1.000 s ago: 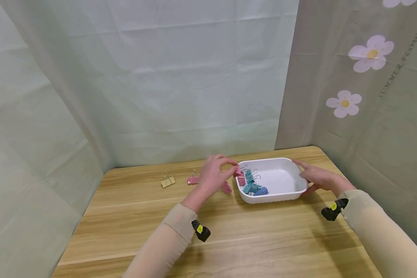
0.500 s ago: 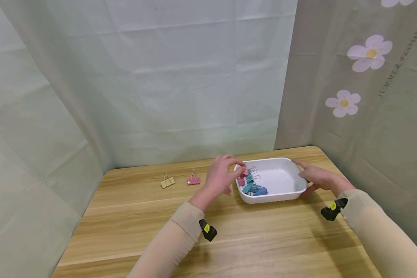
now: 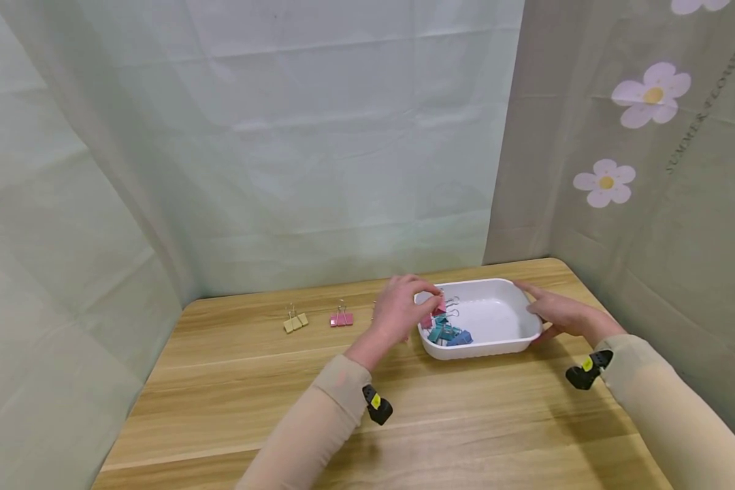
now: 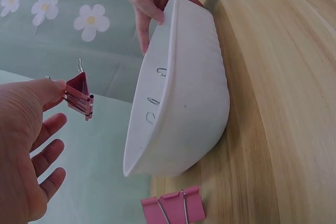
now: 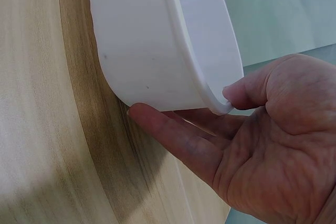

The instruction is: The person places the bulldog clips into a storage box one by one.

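Note:
My left hand (image 3: 399, 307) pinches a pink binder clip (image 4: 79, 94) by its wire handle, above the left end of a white plastic tray (image 3: 496, 348). Inside that end lie several binder clips: teal ones (image 3: 444, 331), a blue one (image 3: 461, 338) and a pink one partly hidden. With its thumb at the rim and fingers against the outer wall, my right hand (image 5: 278, 145) grips the tray's right end. Another pink binder clip (image 4: 176, 206) lies on the table beside the tray, mostly covered by my left hand in the head view.
Farther left on the wooden table (image 3: 251, 408) are a pink binder clip (image 3: 341, 319) and a yellow binder clip (image 3: 295, 322). A pale cloth (image 3: 343, 170) hangs behind the table, and a flowered cloth (image 3: 576, 231) hangs at the right.
My left hand has moved right, carrying the pink binder clip from the tray's left rim to over its inside. The right hand and the tray stay put.

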Demonstrator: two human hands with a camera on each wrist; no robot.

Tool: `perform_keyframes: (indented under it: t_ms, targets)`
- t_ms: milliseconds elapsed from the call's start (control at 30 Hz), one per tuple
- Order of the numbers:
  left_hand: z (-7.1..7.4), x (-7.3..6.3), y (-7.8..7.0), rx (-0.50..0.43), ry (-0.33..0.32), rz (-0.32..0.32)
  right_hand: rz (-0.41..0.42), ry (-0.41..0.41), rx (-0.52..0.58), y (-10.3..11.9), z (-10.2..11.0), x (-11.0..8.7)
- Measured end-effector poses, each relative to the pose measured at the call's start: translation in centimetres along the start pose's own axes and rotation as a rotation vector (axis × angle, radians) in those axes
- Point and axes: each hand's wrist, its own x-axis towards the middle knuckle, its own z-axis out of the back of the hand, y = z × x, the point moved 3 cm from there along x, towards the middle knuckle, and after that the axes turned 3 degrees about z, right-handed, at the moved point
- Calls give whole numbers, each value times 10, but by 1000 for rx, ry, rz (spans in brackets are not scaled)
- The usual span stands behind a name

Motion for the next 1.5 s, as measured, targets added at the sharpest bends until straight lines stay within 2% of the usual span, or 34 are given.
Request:
perform_keyframes:
  t_ms: [267, 667, 867, 1067, 1300, 1500]
  targets:
    - [-7, 3, -4, -17, 6, 10, 5, -6, -15, 1, 0, -1]
    - [-17, 6, 1, 8, 11, 13, -1, -8, -18, 0, 0, 0]
    - [-18, 7, 4, 21, -2, 5, 7, -10, -22, -1, 0, 0]
    - [-19, 7, 5, 3, 12, 11, 9, -9, -24, 0, 0, -1]
    - [-16, 4, 10, -43, 8, 24, 6, -4, -27, 2, 0, -1]
    - [-13, 2, 14, -28, 8, 36, 1, -3, -26, 2, -1, -1]
